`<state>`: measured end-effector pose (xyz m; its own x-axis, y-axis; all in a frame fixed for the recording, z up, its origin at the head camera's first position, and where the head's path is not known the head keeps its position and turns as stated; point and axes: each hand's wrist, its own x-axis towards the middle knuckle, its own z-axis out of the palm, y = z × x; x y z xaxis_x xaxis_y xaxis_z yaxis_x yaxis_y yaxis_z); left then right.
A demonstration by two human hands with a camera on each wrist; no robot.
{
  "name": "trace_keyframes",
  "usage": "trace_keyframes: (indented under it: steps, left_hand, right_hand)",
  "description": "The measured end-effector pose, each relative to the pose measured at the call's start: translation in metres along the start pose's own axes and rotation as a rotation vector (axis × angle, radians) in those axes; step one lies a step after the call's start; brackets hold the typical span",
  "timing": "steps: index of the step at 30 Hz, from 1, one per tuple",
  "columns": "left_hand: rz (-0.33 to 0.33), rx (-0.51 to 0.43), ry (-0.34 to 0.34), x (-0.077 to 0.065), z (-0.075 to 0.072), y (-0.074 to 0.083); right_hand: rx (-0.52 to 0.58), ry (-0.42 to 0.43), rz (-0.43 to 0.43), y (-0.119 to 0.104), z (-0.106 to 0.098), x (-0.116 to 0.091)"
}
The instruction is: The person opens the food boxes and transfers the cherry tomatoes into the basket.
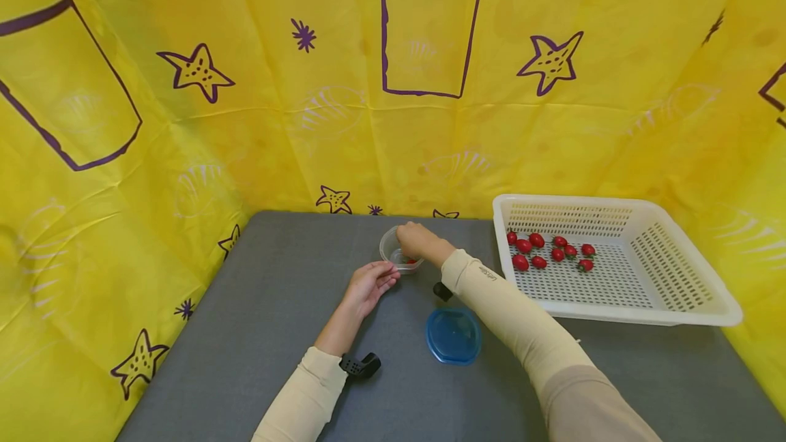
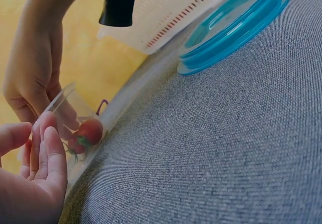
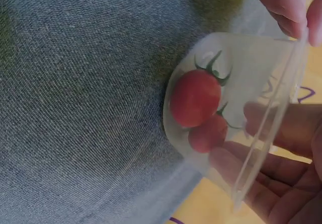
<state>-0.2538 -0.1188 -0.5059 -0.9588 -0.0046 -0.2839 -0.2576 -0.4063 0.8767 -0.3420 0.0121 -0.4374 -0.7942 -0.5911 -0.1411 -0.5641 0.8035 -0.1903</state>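
A small clear plastic container [image 1: 388,245] stands on the grey cloth. Two cherry tomatoes with green stems lie in its bottom, a larger tomato [image 3: 195,98] against a smaller tomato [image 3: 208,133]. My left hand [image 1: 368,285] pinches the container's near rim between thumb and fingers. From above, my right hand [image 1: 420,243] reaches over the rim into the container. In the right wrist view its fingers [image 3: 229,164] are spread beside the smaller tomato, with nothing gripped between them. A round lid [image 1: 453,336], blue and see-through, lies on the cloth nearer to me.
A white perforated basket [image 1: 675,261] stands at the right, with several cherry tomatoes [image 1: 557,254] mostly in its left half. My right forearm passes in front of the basket's near left corner. A yellow patterned curtain [image 1: 344,142] hangs behind the grey table [image 1: 258,333].
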Motion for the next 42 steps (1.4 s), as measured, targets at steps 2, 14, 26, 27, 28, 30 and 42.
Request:
trace_keyframes:
  steps: [2, 14, 26, 27, 28, 30, 42]
  left_hand:
    - [0.0, -0.004, -0.001, 0.0, 0.0, 0.001]
    - [-0.008, -0.018, 0.005, -0.002, 0.0, 0.002]
    - [-0.004, -0.014, 0.01, -0.002, 0.001, -0.003]
    - [-0.004, -0.016, 0.01, -0.002, 0.001, -0.003]
    - [-0.004, -0.017, 0.011, -0.002, 0.002, -0.003]
    - [-0.001, -0.014, 0.007, -0.002, 0.002, -0.003]
    - [0.004, -0.012, 0.011, -0.001, 0.001, 0.0]
  right_hand:
    - [-0.011, 0.012, -0.001, -0.001, 0.0, -0.001]
    - [-0.032, 0.046, 0.006, -0.006, 0.007, 0.0]
    - [0.001, 0.094, -0.048, -0.006, 0.016, 0.002]
    - [-0.005, 0.097, -0.054, -0.005, 0.017, 0.002]
    - [-0.012, 0.102, -0.058, -0.005, 0.018, 0.003]
    - [-0.022, 0.108, -0.064, -0.004, 0.019, 0.003]
    - [0.08, 0.017, -0.019, -0.005, 0.008, 0.002]
